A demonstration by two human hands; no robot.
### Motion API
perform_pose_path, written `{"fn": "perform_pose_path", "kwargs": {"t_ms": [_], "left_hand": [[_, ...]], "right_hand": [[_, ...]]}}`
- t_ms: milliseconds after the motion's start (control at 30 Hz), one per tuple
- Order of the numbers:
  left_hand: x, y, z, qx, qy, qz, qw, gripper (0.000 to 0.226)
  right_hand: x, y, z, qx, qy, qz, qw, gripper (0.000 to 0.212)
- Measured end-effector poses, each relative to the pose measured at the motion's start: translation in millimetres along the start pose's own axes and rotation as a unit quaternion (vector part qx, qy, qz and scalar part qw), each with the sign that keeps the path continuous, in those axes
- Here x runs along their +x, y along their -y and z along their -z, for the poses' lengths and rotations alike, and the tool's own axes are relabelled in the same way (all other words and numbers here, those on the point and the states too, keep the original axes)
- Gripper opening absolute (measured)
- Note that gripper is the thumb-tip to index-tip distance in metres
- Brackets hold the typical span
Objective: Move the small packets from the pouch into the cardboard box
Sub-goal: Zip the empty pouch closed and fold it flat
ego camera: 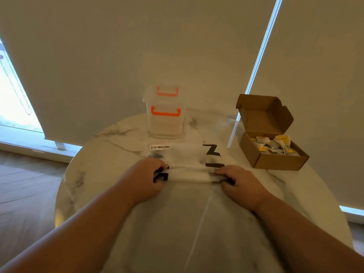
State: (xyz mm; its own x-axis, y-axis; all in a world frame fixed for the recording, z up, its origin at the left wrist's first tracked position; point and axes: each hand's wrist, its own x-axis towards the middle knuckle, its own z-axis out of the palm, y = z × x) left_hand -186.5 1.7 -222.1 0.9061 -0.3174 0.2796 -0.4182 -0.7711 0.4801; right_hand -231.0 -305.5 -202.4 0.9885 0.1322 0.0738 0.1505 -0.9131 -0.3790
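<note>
A frosted plastic pouch (pixel 187 154) with black letters and a barcode label lies flat in the middle of the round marble table (pixel 102 154). Its near edge is bunched into a fold. My left hand (pixel 149 178) grips the fold's left end and my right hand (pixel 238 184) grips its right end, fingers curled over the plastic. The open cardboard box (pixel 273 160) stands at the right of the table with its lid up. Several small white and yellow packets (pixel 273 144) lie inside it. No packets show through the pouch.
A clear plastic storage box (pixel 165 119) with orange handles stands at the back of the table, beyond the pouch. Roller blinds hang behind the table, with a bead chain (pixel 256 62) down to the table's back right. Wooden floor lies to the left.
</note>
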Motion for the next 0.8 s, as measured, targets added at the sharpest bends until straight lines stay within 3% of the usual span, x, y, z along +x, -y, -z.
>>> {"fn": "perform_pose_path", "kwargs": {"t_ms": [133,267,367,467,567,667,733,800], "left_hand": [[4,-1,2,-0.001,-0.035,-0.013,0.999,0.023],[-7,-15,7,-0.117,-0.086,0.055,0.988,0.005],[-5,-15,3,-0.099,-0.103,0.063,0.988,0.006],[4,-9,1,-0.003,-0.093,0.124,0.988,0.018],[9,-8,-1,0.117,-0.122,0.134,0.976,0.042],[10,-10,-1,0.081,-0.145,0.080,0.983,0.040],[11,-10,-4,0.092,-0.058,0.068,0.992,0.043],[14,-10,-6,0.127,0.009,0.093,0.987,0.048]], "right_hand": [[0,4,-13,-0.007,-0.095,0.020,0.995,0.016],[-5,3,-8,0.091,-0.161,-0.021,0.982,0.014],[-3,6,-7,0.112,-0.191,-0.045,0.974,0.005],[1,5,-11,0.080,-0.175,-0.061,0.979,0.034],[1,5,-15,-0.011,-0.204,0.011,0.979,0.047],[5,8,-16,-0.088,-0.124,0.096,0.984,0.051],[9,13,-16,-0.131,-0.020,0.086,0.987,0.049],[13,15,-15,-0.148,0.015,0.062,0.987,0.048]]}}
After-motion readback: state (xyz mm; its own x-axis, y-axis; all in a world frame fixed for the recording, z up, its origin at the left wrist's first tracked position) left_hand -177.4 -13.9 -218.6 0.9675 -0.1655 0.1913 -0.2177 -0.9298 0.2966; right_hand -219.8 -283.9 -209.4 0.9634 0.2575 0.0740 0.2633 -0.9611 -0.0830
